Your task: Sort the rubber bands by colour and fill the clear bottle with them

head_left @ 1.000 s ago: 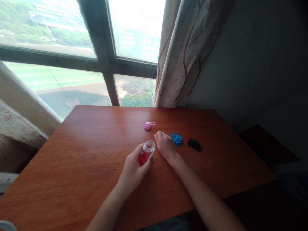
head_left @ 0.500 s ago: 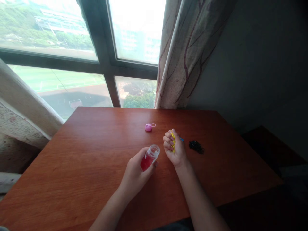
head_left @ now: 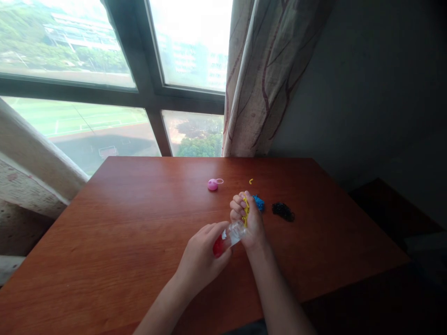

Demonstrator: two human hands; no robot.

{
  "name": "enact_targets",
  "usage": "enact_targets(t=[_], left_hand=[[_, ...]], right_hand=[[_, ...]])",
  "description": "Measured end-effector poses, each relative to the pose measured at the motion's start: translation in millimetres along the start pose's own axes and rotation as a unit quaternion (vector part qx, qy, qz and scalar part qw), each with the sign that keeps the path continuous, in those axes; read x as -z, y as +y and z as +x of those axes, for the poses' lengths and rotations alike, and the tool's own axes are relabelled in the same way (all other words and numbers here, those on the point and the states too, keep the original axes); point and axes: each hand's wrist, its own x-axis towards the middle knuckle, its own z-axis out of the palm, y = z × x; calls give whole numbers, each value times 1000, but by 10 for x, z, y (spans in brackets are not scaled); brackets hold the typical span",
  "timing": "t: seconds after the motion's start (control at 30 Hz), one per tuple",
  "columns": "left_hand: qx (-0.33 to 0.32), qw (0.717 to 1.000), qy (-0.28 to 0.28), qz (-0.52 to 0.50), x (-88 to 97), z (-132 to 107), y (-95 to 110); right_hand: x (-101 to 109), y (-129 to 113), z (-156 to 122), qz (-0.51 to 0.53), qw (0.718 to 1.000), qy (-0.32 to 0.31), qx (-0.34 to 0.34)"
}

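My left hand (head_left: 204, 253) is closed round a small clear jar (head_left: 228, 238) with red pieces in its bottom, tilted so its mouth points right. My right hand (head_left: 247, 218) is a loose fist holding a bunch of small yellow pieces (head_left: 246, 209) right at the jar's mouth. One stray yellow piece (head_left: 250, 181) lies on the wooden table (head_left: 122, 223) beyond my hands. A pile of blue pieces (head_left: 259, 202) sits just right of my right hand, a black pile (head_left: 283, 211) further right.
A pink lid with a loop (head_left: 213, 184) lies on the table behind my hands. A window (head_left: 104, 70) and a patterned curtain (head_left: 265, 79) stand behind the table. A dark wall and dark furniture are at the right.
My right hand lifted the yellow pieces off the table and brought them to the jar. My left hand tipped the jar's mouth toward the right hand. A yellow piece now lies loose beyond.
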Motion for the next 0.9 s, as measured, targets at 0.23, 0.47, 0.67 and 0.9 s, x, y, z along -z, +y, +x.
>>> enact_targets(t=[0.23, 0.47, 0.67, 0.9], left_hand=[[-3, 999, 16, -29, 21, -14, -38], [1, 999, 11, -36, 23, -10, -49], [5, 999, 7, -41, 28, -11, -55], [9, 999, 4, -45, 41, 0, -32]], right_hand=[[24, 18, -21, -36, 999, -1, -7], [-5, 40, -35, -61, 998, -14, 2], [6, 31, -26, -90, 996, -19, 11], [8, 12, -35, -124, 992, -11, 6]])
